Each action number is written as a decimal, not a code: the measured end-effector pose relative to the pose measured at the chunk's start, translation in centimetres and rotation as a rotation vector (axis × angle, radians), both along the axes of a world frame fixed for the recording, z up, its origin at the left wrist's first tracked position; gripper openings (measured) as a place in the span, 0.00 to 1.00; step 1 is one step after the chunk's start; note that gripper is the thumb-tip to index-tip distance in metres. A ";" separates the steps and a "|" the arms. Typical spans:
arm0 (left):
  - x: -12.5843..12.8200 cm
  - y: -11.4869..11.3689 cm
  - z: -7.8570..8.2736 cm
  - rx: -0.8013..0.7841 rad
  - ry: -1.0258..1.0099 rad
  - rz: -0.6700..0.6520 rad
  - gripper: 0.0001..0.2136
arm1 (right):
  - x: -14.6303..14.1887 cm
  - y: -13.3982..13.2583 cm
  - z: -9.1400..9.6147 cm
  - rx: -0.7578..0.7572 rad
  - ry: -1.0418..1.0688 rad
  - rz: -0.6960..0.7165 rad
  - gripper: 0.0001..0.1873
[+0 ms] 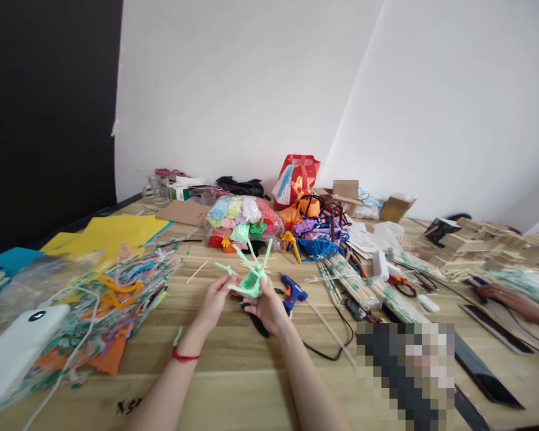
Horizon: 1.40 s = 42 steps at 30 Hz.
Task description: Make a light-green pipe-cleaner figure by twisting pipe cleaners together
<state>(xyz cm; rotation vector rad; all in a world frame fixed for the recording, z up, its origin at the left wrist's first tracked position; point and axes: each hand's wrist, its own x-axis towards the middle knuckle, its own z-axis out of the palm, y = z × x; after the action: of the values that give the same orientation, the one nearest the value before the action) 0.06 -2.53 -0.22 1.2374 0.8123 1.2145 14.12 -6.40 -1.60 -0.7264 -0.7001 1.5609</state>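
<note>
Between my two hands is a mint-green pipe cleaner piece (251,282), bent into a small cup-like shape with several loose stems sticking up and out. My left hand (218,302) pinches its left side. My right hand (269,305) is closed around its right side, the fingers partly hidden behind it. A blue hot glue gun (295,291) lies on the table just right of my right hand. Under the hands a black-handled tool (258,323) shows in part; its kind is hidden.
A bag of coloured pipe cleaners (245,218) stands behind the hands. Left are loose pipe cleaners (121,290), yellow sheets (117,233) and a white power bank (24,350). Right lie bundled wooden sticks (350,278), a black cable (327,358) and another person's hand (505,296).
</note>
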 end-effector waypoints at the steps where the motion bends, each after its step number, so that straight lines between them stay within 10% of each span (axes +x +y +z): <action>1: 0.0 0.0 -0.1 0.002 -0.009 -0.001 0.19 | -0.1 0.1 -0.2 -0.022 -0.030 -0.024 0.28; 10: 0.1 0.6 -0.6 0.030 0.062 0.142 0.21 | -0.4 0.0 -0.6 0.191 -0.651 -0.668 0.10; 19: 0.9 -0.5 -0.6 0.222 0.219 0.123 0.18 | -1.0 -0.6 0.1 0.290 -0.807 -0.519 0.09; 29: 1.8 -0.8 -0.2 -0.101 -0.255 0.037 0.17 | -0.8 0.4 -0.3 0.222 -0.277 -0.409 0.14; 42: 1.5 -0.7 -0.3 -0.076 -0.305 0.048 0.14 | -1.6 0.1 -0.4 0.266 -0.410 -0.342 0.15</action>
<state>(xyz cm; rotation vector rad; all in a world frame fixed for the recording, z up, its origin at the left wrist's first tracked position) 1.59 -3.20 -0.53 0.9463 0.6582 1.3592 12.54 -6.34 -2.01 -0.9205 -1.0045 0.9922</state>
